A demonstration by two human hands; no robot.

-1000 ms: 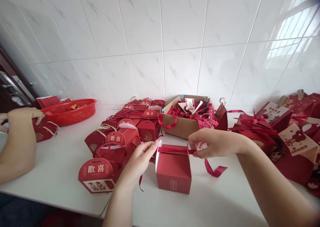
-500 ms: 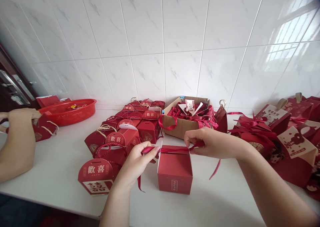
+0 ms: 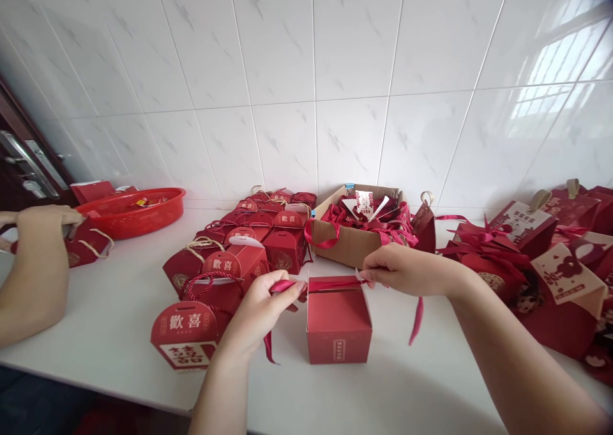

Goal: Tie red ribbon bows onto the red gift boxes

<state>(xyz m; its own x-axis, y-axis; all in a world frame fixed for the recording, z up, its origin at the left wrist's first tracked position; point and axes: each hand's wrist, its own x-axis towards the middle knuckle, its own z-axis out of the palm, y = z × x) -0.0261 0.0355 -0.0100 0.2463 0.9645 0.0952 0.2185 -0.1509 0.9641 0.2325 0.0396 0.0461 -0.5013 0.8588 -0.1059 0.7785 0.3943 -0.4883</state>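
Note:
A red gift box [image 3: 339, 333] stands upright in front of me, its flat top toward me. A dark red ribbon [image 3: 335, 285] runs across the far upper part of the box. On the box's left side, my left hand [image 3: 268, 304] pinches this ribbon between thumb and finger, and a loose end hangs below it. At the right upper corner, my right hand [image 3: 407, 270] is closed in a pinch on the ribbon. The other ribbon tail dangles beneath that hand. Its fingertips also touch the white edge of the box flap.
Rows of red boxes with rope handles [image 3: 242, 266] stand left. Behind is a cardboard box [image 3: 335, 254] of ribbons and tags. Ribboned boxes [image 3: 550, 320] crowd the right. At far left, another person's hand [image 3: 45, 221] holds a red box [image 3: 89, 246] beside a red basin [image 3: 138, 224].
My right hand has moved slightly right, and the ribbon tail under it has swung right. The box has turned a little and sits slightly farther right. My left hand has barely moved.

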